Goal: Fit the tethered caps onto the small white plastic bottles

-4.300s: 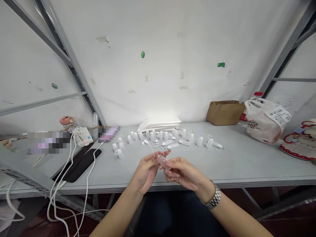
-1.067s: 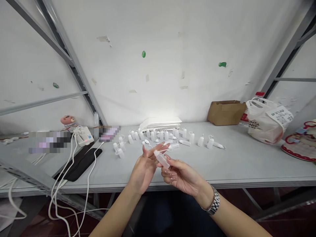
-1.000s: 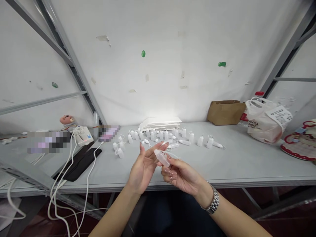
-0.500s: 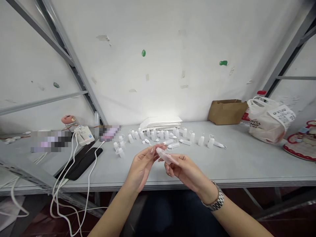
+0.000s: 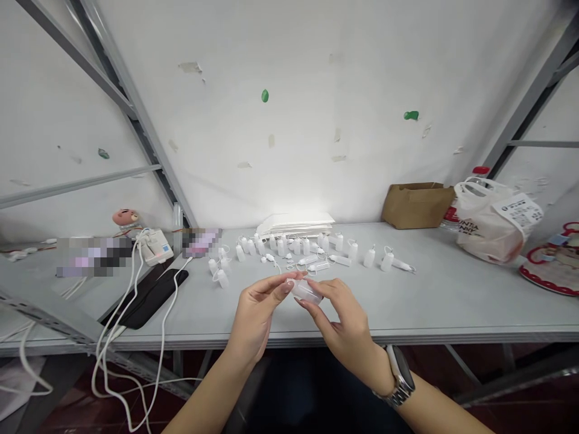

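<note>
Between both hands, above the front of the grey table [image 5: 434,301], lies a translucent white squeeze bottle [image 5: 306,292] on its side. My left hand [image 5: 262,307] pinches its left end between thumb and fingers, which cover that end. My right hand [image 5: 344,316] grips the other end, thumb below and fingers above. Just beyond the hands, several small bottles of the same kind stand upright, among them one bottle [image 5: 369,257] with a thin tip. A few others lie flat, such as this bottle [image 5: 341,260], near some loose white caps [image 5: 270,257].
A stack of white sheets [image 5: 296,224] rests against the wall. To the right are a brown box [image 5: 416,208], a white plastic bag [image 5: 484,232] and a red-edged mat [image 5: 547,274]. Leftward lie a black pouch [image 5: 151,299], white cables [image 5: 131,337] and a power strip [image 5: 154,247].
My right hand has turned over, so its thumb now lies under the bottle and the watch face shows. The bottle has tipped to lie more level, and my left hand has shifted slightly.
</note>
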{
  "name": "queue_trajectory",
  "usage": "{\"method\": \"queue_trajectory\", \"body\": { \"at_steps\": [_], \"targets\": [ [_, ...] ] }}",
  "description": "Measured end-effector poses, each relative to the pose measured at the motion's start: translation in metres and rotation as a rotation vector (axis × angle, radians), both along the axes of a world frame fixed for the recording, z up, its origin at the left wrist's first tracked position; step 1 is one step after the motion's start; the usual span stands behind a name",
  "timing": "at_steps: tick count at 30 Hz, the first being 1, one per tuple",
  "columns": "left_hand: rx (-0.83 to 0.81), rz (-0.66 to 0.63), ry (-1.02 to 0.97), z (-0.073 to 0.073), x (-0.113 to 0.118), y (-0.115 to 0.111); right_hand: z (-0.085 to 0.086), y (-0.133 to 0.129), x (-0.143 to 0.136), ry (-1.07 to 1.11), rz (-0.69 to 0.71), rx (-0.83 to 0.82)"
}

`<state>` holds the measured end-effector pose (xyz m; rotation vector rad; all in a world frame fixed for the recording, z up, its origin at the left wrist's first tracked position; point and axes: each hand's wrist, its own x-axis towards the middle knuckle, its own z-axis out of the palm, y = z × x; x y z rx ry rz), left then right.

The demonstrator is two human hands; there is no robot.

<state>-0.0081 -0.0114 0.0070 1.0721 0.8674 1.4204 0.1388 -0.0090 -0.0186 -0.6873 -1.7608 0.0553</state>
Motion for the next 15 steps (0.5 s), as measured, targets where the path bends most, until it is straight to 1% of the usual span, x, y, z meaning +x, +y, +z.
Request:
{"method": "queue_trajectory", "body": {
  "at_steps": [5,10,13,15],
  "targets": [
    [-0.023,-0.025,-0.104,-0.002,0.006,0.0,-0.005,-0.004,-0.001,-0.107,-0.05,0.102],
    [-0.023,-0.071,-0.107,-0.005,0.009,-0.001,-0.008,-0.009,-0.002,-0.155,-0.067,0.148],
    [-0.02,-0.101,-0.111,-0.008,0.009,0.0,-0.007,-0.01,-0.004,-0.121,-0.063,0.106],
    [-0.024,-0.11,-0.108,-0.01,0.008,0.002,-0.005,-0.011,-0.006,-0.041,-0.021,-0.01]
  ]
}}
